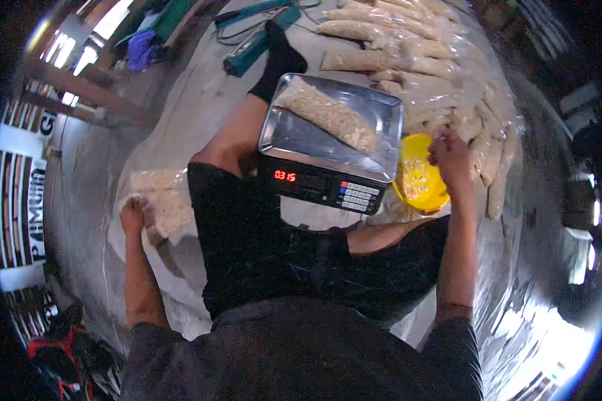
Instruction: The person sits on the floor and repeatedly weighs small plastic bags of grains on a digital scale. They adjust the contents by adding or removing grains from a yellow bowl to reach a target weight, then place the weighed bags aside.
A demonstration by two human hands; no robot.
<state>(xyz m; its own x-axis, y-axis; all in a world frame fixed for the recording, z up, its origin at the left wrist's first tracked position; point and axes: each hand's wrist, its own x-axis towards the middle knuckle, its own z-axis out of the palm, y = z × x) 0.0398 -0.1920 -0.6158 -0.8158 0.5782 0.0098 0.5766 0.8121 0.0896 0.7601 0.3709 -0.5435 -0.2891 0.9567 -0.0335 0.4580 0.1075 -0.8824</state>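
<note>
A digital scale (321, 186) with lit red digits stands between my legs. On its steel pan (311, 135) a clear bag of pale, flaky food (331, 116) lies aslant. At the left, my left hand (133, 216) has its fingers curled at the end of a filled plastic bag (170, 213), and another such bag (155, 179) lies just beyond. My right hand (450, 155) is over the right rim of a yellow plastic bowl (431, 193), fingers bunched; blur hides whether anything is pinched in them. Loose pale pieces (415, 178) lie in the bowl.
Many filled clear bags (426, 65) are piled along the far right of the pale ground sheet (180, 120). A green bag sealer (261, 42) with a cord lies beyond my sock-covered foot (283, 60). Black-and-red gear (55, 346) sits at the lower left.
</note>
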